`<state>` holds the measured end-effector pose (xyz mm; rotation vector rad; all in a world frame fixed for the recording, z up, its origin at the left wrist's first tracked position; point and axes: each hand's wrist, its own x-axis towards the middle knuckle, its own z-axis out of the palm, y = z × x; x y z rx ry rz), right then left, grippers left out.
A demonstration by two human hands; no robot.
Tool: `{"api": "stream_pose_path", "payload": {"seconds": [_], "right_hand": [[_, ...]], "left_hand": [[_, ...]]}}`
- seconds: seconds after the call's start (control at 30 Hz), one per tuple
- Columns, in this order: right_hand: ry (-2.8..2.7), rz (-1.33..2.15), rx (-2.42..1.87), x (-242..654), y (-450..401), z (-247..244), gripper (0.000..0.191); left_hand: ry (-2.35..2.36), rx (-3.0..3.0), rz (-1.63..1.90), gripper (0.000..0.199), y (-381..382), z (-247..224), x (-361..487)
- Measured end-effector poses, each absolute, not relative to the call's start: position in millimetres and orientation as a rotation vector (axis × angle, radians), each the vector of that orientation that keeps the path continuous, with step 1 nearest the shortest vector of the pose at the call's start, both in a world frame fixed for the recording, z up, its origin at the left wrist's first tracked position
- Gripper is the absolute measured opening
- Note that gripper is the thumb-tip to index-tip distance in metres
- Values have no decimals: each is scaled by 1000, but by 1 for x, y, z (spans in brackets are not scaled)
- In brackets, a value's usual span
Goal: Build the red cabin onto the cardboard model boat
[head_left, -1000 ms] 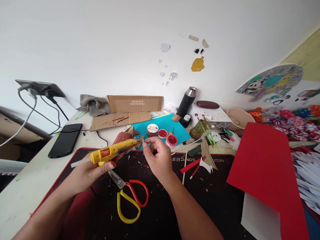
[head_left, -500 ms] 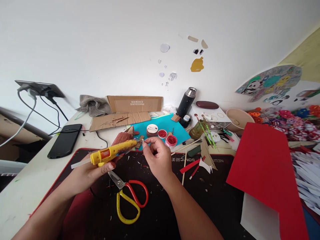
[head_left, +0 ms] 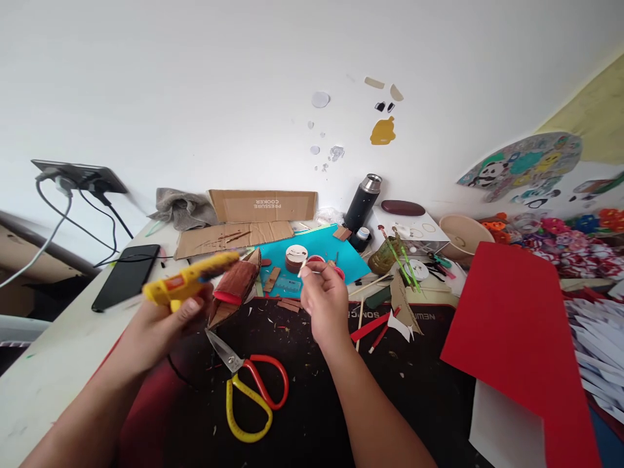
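A yellow hot glue gun (head_left: 190, 281), slightly blurred, is gripped in my left hand (head_left: 168, 328), its nozzle pointing right. My right hand (head_left: 324, 299) pinches a small pale stick-like piece (head_left: 301, 268) between thumb and fingertips. Beside the glue gun lies a reddish-brown painted cardboard piece (head_left: 238, 281) with a red band at its lower end, partly hidden. Below my hands, scissors (head_left: 253, 390) with one red and one yellow handle rest on the black mat (head_left: 312, 422). Past my right hand, a round white-topped container (head_left: 296, 255) stands on a blue sheet (head_left: 324, 240).
A phone (head_left: 125, 276) lies at the left. Behind stand a cardboard strip (head_left: 263, 205), a black flask (head_left: 361, 203) and a jar with brushes (head_left: 385, 257). Red paper (head_left: 507, 312) fills the right side, near a pink bowl (head_left: 465, 234). A pencil (head_left: 385, 331) lies on the mat.
The glue gun has moved left, away from the small piece. My right hand has shifted right with that piece, so the two are now well apart.
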<state>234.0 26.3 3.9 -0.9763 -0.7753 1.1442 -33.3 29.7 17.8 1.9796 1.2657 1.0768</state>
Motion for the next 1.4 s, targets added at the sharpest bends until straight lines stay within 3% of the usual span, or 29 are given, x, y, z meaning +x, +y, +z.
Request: {"api": "stream_pose_path", "payload": {"seconds": [0.17, 0.4, 0.63, 0.87, 1.4], "right_hand": [[-529, 1221, -877, 249, 33, 9, 36], [-441, 1449, -772, 239, 26, 14, 54], [-522, 1531, -768, 232, 21, 15, 63], [-459, 1601, -731, 231, 18, 20, 60], [-400, 1678, -700, 228, 15, 23, 56]], "left_hand": [[1182, 1472, 1232, 51, 31, 16, -41], [1117, 2078, 1011, 38, 16, -2, -14], [1056, 2246, 957, 32, 14, -8, 7], [1040, 2414, 913, 12, 15, -4, 6], [932, 2658, 995, 5, 17, 14, 15]]}}
